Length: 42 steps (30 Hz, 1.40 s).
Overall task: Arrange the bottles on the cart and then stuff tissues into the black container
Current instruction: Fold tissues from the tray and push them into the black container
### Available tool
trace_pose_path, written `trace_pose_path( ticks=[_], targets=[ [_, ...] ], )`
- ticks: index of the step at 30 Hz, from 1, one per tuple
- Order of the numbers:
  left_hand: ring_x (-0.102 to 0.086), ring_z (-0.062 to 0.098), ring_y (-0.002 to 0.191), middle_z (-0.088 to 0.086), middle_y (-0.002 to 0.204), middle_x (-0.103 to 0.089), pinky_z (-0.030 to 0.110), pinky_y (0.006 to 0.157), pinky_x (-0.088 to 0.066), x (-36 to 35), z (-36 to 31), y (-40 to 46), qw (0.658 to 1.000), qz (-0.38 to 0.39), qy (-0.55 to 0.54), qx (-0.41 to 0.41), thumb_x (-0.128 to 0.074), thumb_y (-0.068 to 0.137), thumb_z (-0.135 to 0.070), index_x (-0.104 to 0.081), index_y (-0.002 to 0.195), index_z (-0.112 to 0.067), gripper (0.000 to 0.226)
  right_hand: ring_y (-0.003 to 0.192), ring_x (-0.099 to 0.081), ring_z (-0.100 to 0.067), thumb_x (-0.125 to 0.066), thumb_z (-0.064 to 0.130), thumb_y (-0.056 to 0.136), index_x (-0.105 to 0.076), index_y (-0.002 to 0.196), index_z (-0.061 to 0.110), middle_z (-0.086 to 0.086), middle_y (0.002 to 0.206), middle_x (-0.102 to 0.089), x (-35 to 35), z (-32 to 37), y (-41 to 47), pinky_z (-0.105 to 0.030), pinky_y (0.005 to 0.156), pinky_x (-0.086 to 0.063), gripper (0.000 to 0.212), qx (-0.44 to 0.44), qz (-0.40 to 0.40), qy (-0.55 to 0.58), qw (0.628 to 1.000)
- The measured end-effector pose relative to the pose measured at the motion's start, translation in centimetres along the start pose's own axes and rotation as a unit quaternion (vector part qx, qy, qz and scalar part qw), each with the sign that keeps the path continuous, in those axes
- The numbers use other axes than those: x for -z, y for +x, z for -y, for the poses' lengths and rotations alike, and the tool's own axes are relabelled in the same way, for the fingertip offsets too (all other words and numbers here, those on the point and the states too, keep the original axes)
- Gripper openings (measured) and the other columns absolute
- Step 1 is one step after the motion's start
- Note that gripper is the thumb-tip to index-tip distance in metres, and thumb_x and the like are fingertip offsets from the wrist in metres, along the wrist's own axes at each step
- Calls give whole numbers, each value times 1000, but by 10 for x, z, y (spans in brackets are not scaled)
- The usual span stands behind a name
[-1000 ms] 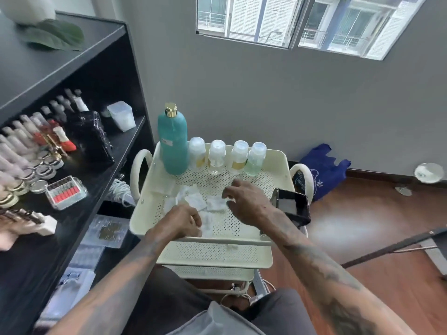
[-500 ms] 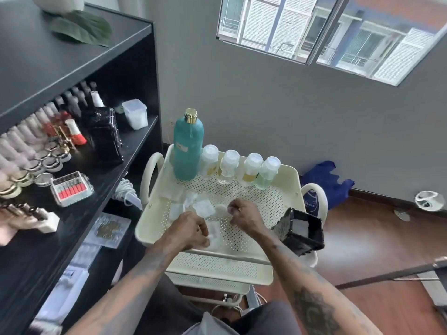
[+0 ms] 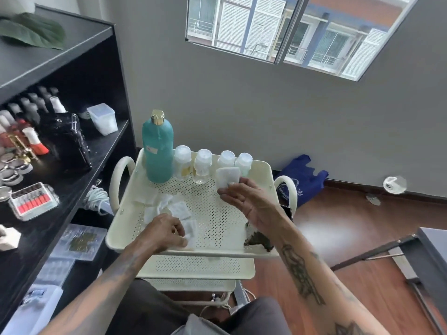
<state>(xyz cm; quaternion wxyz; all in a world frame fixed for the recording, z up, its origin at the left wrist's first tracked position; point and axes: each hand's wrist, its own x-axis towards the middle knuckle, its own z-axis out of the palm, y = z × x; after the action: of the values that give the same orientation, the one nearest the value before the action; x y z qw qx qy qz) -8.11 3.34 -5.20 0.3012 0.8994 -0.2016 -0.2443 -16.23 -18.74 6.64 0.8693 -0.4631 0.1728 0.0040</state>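
A cream perforated cart tray (image 3: 217,226) holds a tall teal bottle (image 3: 157,151) with a gold cap at its back left. Beside it stands a row of small clear bottles (image 3: 202,169) with white caps. Several white tissue squares (image 3: 169,207) lie on the tray's left half. My right hand (image 3: 246,201) is raised over the tray and pinches one white tissue (image 3: 227,177). My left hand (image 3: 164,232) rests on the tray, fingers closed on a tissue (image 3: 191,232) near the front rim. The black container (image 3: 260,238) sits at the tray's right, mostly hidden behind my right forearm.
A black shelf unit (image 3: 60,165) stands left of the cart, loaded with polish bottles, a black bag (image 3: 64,139), jars and a clear tub (image 3: 102,118). A blue bag (image 3: 302,177) lies on the wooden floor by the wall. A dark table edge (image 3: 433,257) is at right.
My right hand has lifted off the tray with one tissue and turned palm up. The left hand stays on the tissues at the front. The camera has tilted.
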Motion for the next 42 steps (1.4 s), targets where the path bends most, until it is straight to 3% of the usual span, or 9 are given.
trace_pose_path(
  ticks=[3,7,9,15,23,28,32,36,42],
  targets=[
    [-57,5,79,-5,93,-57,18,59,-39,-1,0,0,1000,2,6,-2,-87,65,-34,-72,77,-25,21,52,-65,-15,-71,21,87,-65,99,15,0,80,-72,18,36,-37,-21,44,-48,15,174,-90,-285,938],
    [-58,7,76,-2,91,-60,18,58,-39,-3,-2,-1,1000,1,-6,-3,-88,64,-32,-73,76,-24,21,53,-50,-2,-71,23,86,-70,87,18,2,91,-58,57,53,-75,-22,53,-45,6,388,-214,-663,604],
    [-58,7,71,-2,86,-60,18,56,-39,-4,-3,-1,1000,1,-14,-4,-88,64,-31,-73,75,-24,20,55,-51,-7,-71,22,86,-70,88,15,0,91,-56,65,45,-78,-25,52,-46,7,359,-189,-751,521],
    [-56,5,69,-7,80,-60,19,55,-39,-6,-10,0,1000,15,-19,-5,-88,64,-29,-72,76,-23,20,89,-64,-20,-59,28,93,-74,103,26,6,105,-66,71,33,-55,-35,81,-54,18,60,-122,-881,453],
    [-56,3,68,-9,80,-60,18,54,-39,-6,-7,4,1000,13,-22,4,-91,62,-30,-72,73,-25,22,53,-47,-14,-48,11,84,-60,79,13,2,61,-49,56,43,-21,-24,47,-37,14,-185,11,-912,367],
    [-55,0,73,-10,84,-60,18,58,-39,1,-16,2,999,43,7,-5,-90,62,-36,-74,85,-28,29,32,-53,-11,-42,8,81,-71,89,17,4,45,-59,57,68,-38,-17,33,-38,31,-192,-12,-851,488],
    [-54,-2,79,-12,91,-55,12,60,-36,10,-20,1,992,40,92,-82,-89,65,-36,-74,97,-27,36,51,-60,-1,-55,24,77,-68,104,42,11,98,-69,84,95,-81,-16,52,-48,35,-15,-98,-743,662],
    [-57,5,80,-7,93,-59,13,63,-42,3,-26,-1,973,70,169,-138,-82,76,-28,-76,96,-21,22,84,-62,-6,-77,30,72,-38,144,36,11,134,-41,110,83,-93,-21,81,-46,81,-15,-58,-771,634],
    [-62,10,78,-4,89,-69,12,64,-41,3,-26,3,972,50,174,-146,-67,88,-20,-77,89,-15,11,77,-67,5,-80,18,75,-44,142,35,10,122,-58,131,56,-82,-18,78,-52,77,30,-65,-690,720]
  ],
)
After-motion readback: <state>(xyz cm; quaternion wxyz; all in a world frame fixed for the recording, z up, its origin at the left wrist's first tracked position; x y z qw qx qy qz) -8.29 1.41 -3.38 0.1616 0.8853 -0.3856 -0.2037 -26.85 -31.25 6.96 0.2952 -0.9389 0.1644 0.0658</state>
